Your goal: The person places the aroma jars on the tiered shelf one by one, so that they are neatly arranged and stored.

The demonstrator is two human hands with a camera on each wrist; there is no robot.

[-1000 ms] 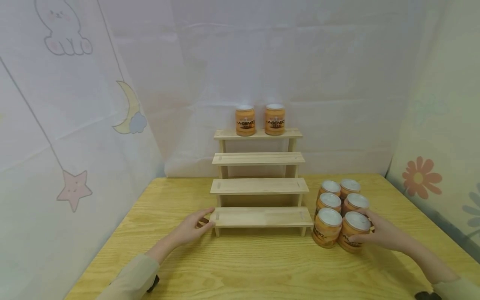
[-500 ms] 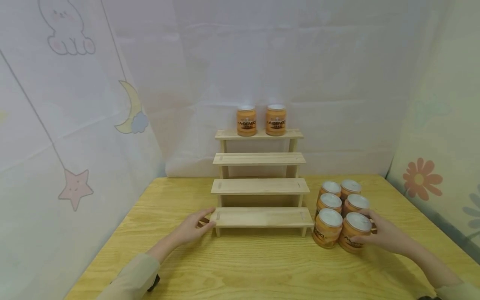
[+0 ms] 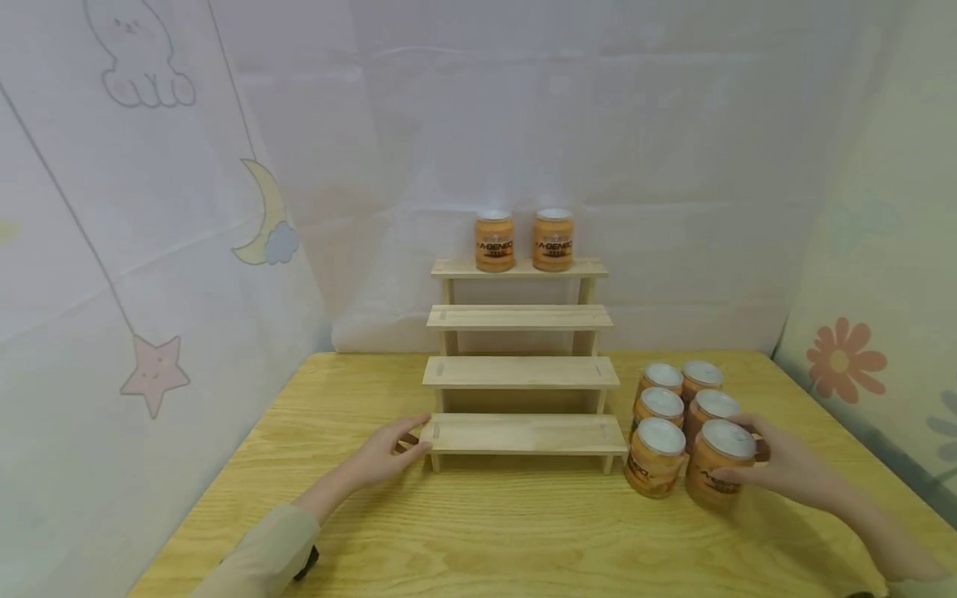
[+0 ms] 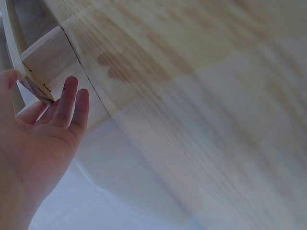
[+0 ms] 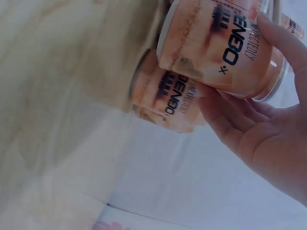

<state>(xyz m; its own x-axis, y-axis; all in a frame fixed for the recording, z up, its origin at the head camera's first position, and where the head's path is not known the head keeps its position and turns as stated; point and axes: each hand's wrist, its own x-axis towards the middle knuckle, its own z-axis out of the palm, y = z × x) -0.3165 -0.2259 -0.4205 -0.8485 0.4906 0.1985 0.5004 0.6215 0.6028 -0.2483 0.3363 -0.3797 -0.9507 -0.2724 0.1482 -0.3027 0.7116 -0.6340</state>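
Observation:
My right hand (image 3: 781, 469) grips an orange can (image 3: 719, 475) with a silver lid, thumb on the near side and fingers round behind it. In the right wrist view the lettered can (image 5: 218, 45) lies between thumb and fingers, its base tilted off the pale wood table. At the left end of the four-step wooden display rack (image 3: 523, 432), my left hand (image 3: 385, 453) pinches the lowest board. The left wrist view has the thumb on one face of the board's end (image 4: 38, 90) and fingertips on the other, two fingers sticking out loosely.
Several matching cans (image 3: 655, 469) stand close together right of the rack. Two more cans, a left one (image 3: 494, 242) and a right one (image 3: 553, 241), sit on the top step. A pale printed cloth (image 3: 673, 141) encloses the wooden table (image 3: 478, 531) behind and at both sides.
The gripped can has come away to the right from the neighbouring front can, leaving a narrow gap, and the right hand moved with it. The left hand keeps its place on the rack.

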